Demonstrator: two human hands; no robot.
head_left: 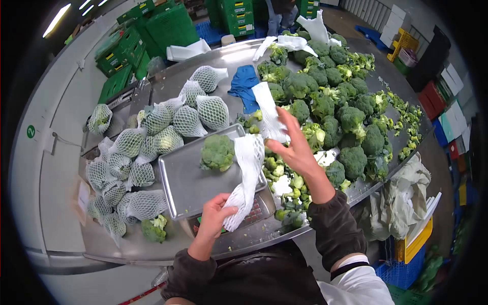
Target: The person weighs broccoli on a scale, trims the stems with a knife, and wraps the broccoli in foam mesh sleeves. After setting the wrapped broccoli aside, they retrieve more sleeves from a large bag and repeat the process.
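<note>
My left hand (213,218) is closed in a pinch on the lower end of a white foam net sleeve (249,173), which stretches up over the edge of the metal tray (185,190). A second white foam net sleeve (268,107) passes between the thumb and fingers of my right hand (295,147), its free end pointing away from me. My right thumb is beside the first sleeve's upper end. On the tray sits a bare broccoli head (217,152). Under the tray is a scale with a keypad (259,208), partly covered.
Netted broccoli heads (173,119) crowd the left of the metal table (239,53). Bare broccoli heads (351,119) are piled at the right, with trimmings and loose sleeves (316,28). A blue cloth (245,86) lies behind the tray. Green crates (173,28) stand beyond; a person (281,15) is there.
</note>
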